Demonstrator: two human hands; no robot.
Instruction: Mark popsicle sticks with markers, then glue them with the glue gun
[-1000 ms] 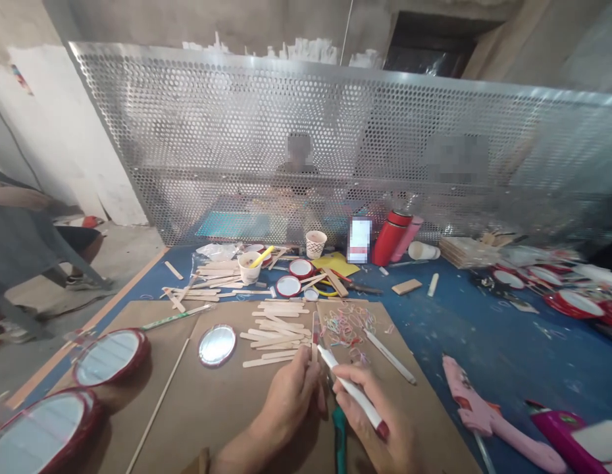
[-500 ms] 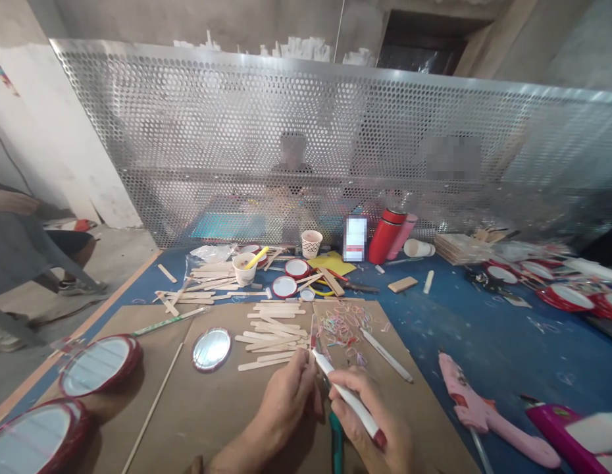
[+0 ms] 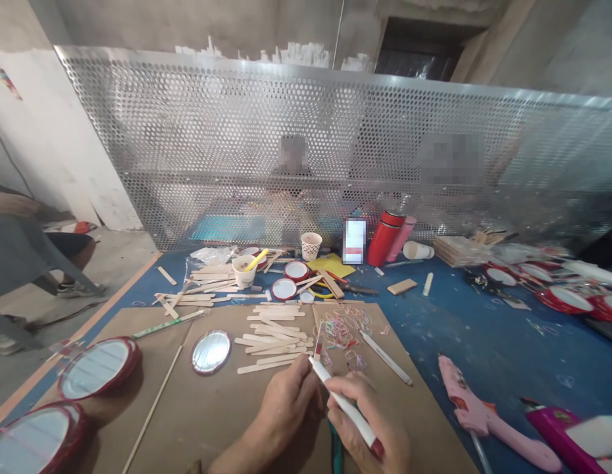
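Between the fingertips of my left hand [image 3: 289, 401] is a wooden stick [image 3: 318, 342], its far end sticking up with a red-stained part. My right hand [image 3: 368, 421] is closed around a white marker [image 3: 350, 407] with a red end; its tip meets the stick close to my left fingertips. Loose wooden sticks [image 3: 274, 336] lie on the brown cardboard [image 3: 212, 415] beyond my left hand. Colourful small bands [image 3: 340, 327] are heaped beyond my right hand, beside a white pen [image 3: 386, 357]. A teal-handled object [image 3: 337, 447] is partly hidden under my right hand.
Round red-rimmed pieces [image 3: 96, 368] and a round mirror-like disc [image 3: 210, 352] lie left. On the right are a pink glue gun [image 3: 493, 418] and a magenta object [image 3: 562, 428]. Paper cups [image 3: 311, 246], a red bottle [image 3: 386, 238] and a perforated metal panel [image 3: 227, 131] stand behind.
The marker tip and my right hand have shifted slightly left and down along the stick. More of the stick's red-stained part shows above my left fingertips. The view has tilted a little.
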